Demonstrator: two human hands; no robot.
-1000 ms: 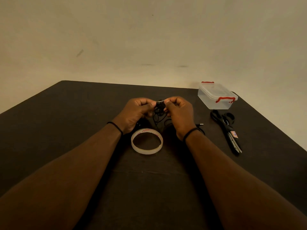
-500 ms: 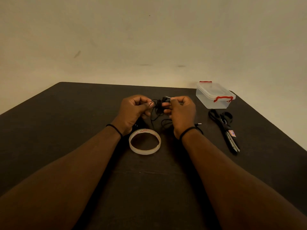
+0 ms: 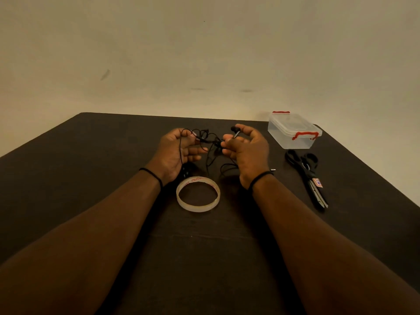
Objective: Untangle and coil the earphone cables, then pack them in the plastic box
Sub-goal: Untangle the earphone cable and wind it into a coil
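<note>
A tangle of black earphone cable [image 3: 210, 142] hangs between my two hands above the dark table [image 3: 113, 142]. My left hand [image 3: 177, 153] holds a loop of the cable, with one strand running down over its palm. My right hand [image 3: 247, 151] pinches an earbud [image 3: 234, 129] and its cable between thumb and fingers. Loose loops drop to the table under the hands, and the plug end [image 3: 273, 170] lies by my right wrist. The clear plastic box [image 3: 293, 130] with red latches stands closed at the far right.
A roll of clear tape [image 3: 198, 193] lies on the table just in front of my wrists. Black scissors [image 3: 306, 176] lie to the right, in front of the box. A plain wall rises behind the table's far edge.
My hands have moved apart, left to the left and right to the right, stretching the tangle out between them. An earbud now shows above my right fingers.
</note>
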